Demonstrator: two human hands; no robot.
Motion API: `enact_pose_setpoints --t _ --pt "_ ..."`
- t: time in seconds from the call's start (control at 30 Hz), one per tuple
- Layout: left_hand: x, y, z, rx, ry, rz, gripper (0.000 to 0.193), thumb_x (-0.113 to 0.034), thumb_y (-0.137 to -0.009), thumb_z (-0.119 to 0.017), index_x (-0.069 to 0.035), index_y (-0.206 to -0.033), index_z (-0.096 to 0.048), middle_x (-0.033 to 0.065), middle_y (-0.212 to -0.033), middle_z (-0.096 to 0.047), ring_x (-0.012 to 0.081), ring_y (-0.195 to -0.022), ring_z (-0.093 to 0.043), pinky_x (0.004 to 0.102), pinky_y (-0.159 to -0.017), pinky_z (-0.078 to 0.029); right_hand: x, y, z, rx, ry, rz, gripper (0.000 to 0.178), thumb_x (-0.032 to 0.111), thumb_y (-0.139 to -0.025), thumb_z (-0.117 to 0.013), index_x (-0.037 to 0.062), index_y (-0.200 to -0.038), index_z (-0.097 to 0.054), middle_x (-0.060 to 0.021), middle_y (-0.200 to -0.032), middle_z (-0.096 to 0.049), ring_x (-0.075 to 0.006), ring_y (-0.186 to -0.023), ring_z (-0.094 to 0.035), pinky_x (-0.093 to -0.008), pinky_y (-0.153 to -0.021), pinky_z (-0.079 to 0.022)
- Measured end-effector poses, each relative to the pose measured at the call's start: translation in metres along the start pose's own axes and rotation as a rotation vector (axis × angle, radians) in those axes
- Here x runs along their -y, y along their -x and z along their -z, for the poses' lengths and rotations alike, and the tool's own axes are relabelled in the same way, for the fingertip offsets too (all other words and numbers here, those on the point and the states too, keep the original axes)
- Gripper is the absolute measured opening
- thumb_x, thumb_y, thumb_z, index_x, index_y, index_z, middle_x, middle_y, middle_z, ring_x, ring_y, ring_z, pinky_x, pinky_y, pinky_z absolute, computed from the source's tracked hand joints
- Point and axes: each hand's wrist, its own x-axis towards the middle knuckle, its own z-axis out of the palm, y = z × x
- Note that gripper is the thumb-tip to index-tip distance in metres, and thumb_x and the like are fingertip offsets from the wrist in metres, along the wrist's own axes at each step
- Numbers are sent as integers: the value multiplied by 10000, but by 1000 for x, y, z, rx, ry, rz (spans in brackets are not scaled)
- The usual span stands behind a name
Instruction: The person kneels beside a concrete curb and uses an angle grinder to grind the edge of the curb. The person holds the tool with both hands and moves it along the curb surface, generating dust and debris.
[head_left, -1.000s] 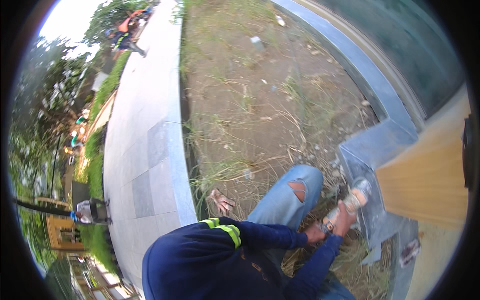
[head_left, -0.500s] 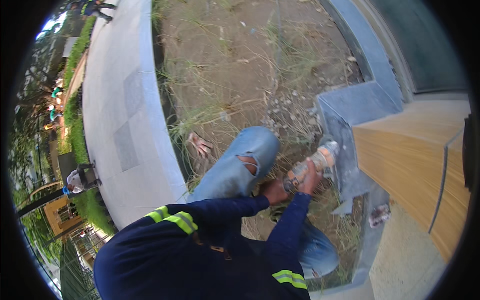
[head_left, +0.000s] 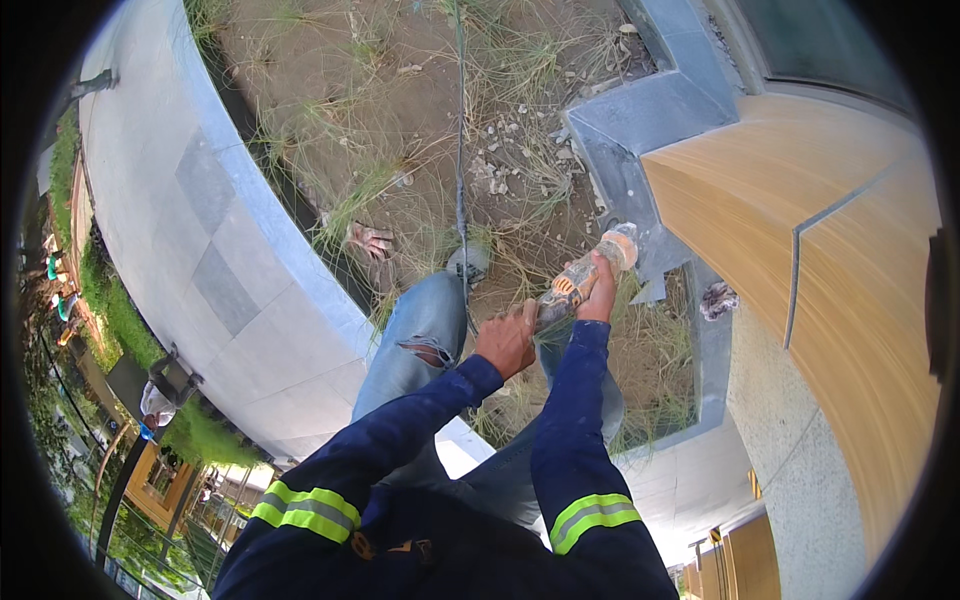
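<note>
**Dusty orange-and-grey power tool [head_left: 566,284] held two-handed**

The tool is held aslant over a bed of soil and dry grass [head_left: 335,120], its head beside the grey stone edging [head_left: 628,180]; whether the two are touching cannot be told. An elongated body is shown, with dark slots in an orange casing, a paler rounded front and a darker grey rear. Its surface is smudged with whitish dust. The rear is enclosed by the left hand [head_left: 507,338], and the body nearer the front is gripped by the right hand [head_left: 600,290].
</note>
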Motion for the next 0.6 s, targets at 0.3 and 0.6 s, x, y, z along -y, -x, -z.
enact_pose_setpoints --t 0.3,0.6 --pt "-12 57 101 32 -12 -151 411 -207 -800 -717 -69 -1118 -497 159 -922 -688 384 -759 -712 488 -703 -565 9 80 -15 -68 -109 -77 421 217 -879 -764 43 -1216 -582 -108 -1046 -602 -313 -873 -672 -485 -792 -610" --pt "1 84 164 14 -51 -117 452 -295 -788 -761 -82 -1119 -539 164 -955 -681 387 -783 -710 496 -695 -566 3 142 -67 -59 -203 -73 416 195 -845 -795 25 -1176 -607 -97 -950 -641 -306 -770 -691 -472 -712 -605"
